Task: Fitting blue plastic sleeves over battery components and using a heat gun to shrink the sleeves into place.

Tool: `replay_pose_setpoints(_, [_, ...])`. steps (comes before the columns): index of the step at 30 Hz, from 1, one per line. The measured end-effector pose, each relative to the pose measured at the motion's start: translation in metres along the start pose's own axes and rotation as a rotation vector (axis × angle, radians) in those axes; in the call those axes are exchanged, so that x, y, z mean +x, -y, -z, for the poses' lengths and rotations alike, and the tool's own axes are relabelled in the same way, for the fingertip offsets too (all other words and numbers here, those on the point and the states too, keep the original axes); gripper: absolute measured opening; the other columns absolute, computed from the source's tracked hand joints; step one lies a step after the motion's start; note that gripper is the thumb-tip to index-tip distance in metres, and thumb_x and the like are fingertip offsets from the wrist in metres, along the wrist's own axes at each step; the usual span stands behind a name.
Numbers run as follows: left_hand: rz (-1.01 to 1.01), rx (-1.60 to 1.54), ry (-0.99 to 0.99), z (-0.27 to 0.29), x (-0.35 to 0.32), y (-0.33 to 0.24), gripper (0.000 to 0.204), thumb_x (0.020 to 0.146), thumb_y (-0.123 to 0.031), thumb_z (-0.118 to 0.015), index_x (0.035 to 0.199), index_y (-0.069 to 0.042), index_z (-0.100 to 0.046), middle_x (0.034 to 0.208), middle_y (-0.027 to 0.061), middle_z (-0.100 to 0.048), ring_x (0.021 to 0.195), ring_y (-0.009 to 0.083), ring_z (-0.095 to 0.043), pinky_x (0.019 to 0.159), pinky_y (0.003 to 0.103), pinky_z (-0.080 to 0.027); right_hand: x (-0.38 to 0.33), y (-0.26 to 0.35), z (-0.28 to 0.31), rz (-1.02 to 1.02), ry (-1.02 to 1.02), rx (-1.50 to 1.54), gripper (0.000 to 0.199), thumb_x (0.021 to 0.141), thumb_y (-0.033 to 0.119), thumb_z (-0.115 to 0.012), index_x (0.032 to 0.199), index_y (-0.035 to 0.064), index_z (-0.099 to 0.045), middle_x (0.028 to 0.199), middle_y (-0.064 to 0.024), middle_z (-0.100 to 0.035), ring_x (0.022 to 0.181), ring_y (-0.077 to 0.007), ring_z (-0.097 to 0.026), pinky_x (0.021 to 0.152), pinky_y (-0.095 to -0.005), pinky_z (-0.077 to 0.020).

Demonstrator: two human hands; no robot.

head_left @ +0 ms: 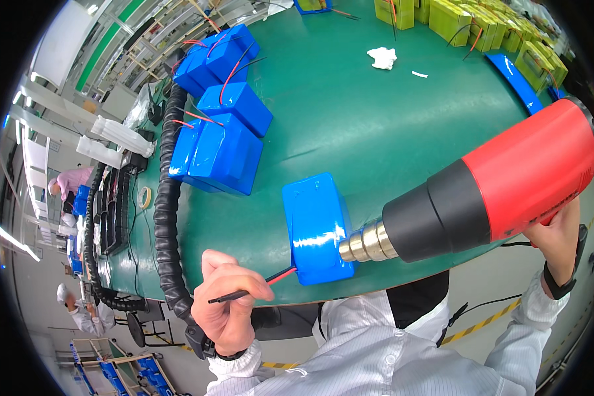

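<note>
A blue shrink-wrapped battery pack (315, 224) lies near the front edge of the green table (376, 125). Red and black wires (257, 287) run out of its near left corner. My left hand (228, 303) pinches those wires just off the table edge. My right hand (561, 234) grips the handle of a red and black heat gun (495, 188). Its metal nozzle (366, 243) points left and sits right at the pack's near right side.
Several blue wrapped packs (221, 152) with red and black leads are piled at the table's left. Yellow-green packs (482, 23) line the far right. A white rag (381, 57) lies far centre. A black corrugated hose (167, 198) follows the left edge. Other people work at far left.
</note>
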State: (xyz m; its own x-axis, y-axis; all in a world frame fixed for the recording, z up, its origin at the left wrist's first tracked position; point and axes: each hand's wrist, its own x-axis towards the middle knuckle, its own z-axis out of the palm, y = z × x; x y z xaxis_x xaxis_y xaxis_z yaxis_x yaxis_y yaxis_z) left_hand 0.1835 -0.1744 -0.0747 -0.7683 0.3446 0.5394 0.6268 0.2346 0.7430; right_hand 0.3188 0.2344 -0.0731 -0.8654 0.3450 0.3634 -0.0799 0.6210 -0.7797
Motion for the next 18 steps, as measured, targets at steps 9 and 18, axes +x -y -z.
replay_pose_setpoints(9, [0.009,0.008,-0.016,0.005,-0.001,0.001,0.027,0.096,-0.028,-0.060,0.081,-0.007,-0.066,0.067,0.0037,-0.068,0.071,0.0163,-0.044,0.075,0.033,-0.033,0.006,-0.002,0.003,-0.029,-0.010,0.002,0.061,0.073,0.013,-0.084,0.122,0.0007,-0.050,0.105,-0.0071,-0.066,0.092,-0.0147,-0.064,0.083,-0.0294,-0.0515])
replay_pose_setpoints(18, [0.033,-0.068,0.006,0.006,0.001,0.007,0.026,0.098,-0.027,-0.059,0.084,-0.007,-0.066,0.067,0.0049,-0.068,0.071,0.0153,-0.044,0.077,0.033,-0.032,-0.001,-0.042,0.026,-0.222,-0.007,0.104,0.049,0.079,0.013,-0.075,0.119,0.0003,-0.050,0.087,-0.0070,-0.065,0.058,-0.0120,-0.059,0.049,-0.0245,-0.0471])
